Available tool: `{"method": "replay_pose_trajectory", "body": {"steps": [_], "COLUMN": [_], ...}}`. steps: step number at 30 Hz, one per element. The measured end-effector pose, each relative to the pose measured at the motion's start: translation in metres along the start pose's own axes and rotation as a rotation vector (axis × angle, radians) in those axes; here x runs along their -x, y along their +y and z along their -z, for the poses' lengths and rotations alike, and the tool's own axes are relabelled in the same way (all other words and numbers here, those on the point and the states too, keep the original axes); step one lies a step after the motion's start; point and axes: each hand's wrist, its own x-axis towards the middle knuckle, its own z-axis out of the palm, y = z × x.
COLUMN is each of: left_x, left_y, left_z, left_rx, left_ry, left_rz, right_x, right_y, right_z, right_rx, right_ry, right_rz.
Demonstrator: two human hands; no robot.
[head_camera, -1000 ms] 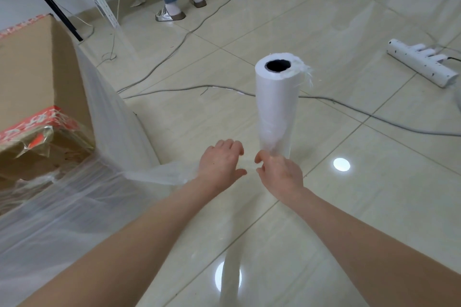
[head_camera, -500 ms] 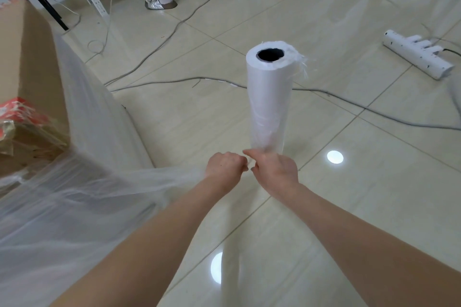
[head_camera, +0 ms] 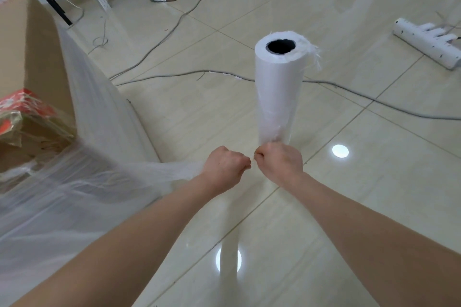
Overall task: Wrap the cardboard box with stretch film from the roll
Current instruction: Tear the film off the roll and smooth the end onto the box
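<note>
Down on the tiled floor (head_camera: 374, 182), just this side of the one roll (head_camera: 279, 92) standing upright, both hands were clenched knuckle to knuckle. The left hand (head_camera: 224, 167) gripped the roped-up stretch film (head_camera: 159, 172) running off left to the one cardboard box (head_camera: 27, 57), and the right hand (head_camera: 279, 162) pinched it at the roll's foot. So the roll's long axis ran vertical just beyond the right fist, the nearer one, and I'd guess a tear between the two fists was next.

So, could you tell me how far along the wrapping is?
Done: stretch film already covers the cardboard box on its near sides. In hand: the left hand and right hand grip the film strand between box and upright roll. Left: probably tearing it free and pressing the tail down.
</note>
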Motion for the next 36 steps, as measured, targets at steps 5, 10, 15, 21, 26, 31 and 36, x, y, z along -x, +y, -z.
{"method": "replay_pose_trajectory", "body": {"steps": [5,10,15,21,26,31,36], "left_x": [0.024,0.025,0.019,-0.008,-0.026,-0.027,-0.018], "left_y": [-0.002,-0.013,-0.017,0.007,0.02,0.01,0.008], "left_z": [-0.008,-0.006,-0.005,-0.005,-0.027,-0.032,-0.037], "left_rx": [-0.013,0.094,0.345,-0.047,-0.075,0.035,-0.004], "left_ry": [-0.025,-0.023,-0.066,-0.054,-0.114,-0.147,-0.124], "left_rz": [-0.175,0.112,0.457,0.139,0.222,0.331,0.247], "right_x": [-0.004,0.007,0.003,-0.002,-0.004,-0.004,-0.001], "right_y": [0.001,-0.007,-0.001,-0.001,0.0,0.004,0.001], "right_z": [0.001,-0.011,-0.017,-0.017,-0.013,-0.016,-0.023], "right_rx": [0.019,0.047,0.019,0.005,0.019,0.006,0.056], "right_ry": [-0.012,-0.102,-0.075,-0.056,-0.072,-0.058,-0.108], "right_rz": [-0.046,0.15,-0.013,-0.038,-0.046,-0.031,0.059]}}
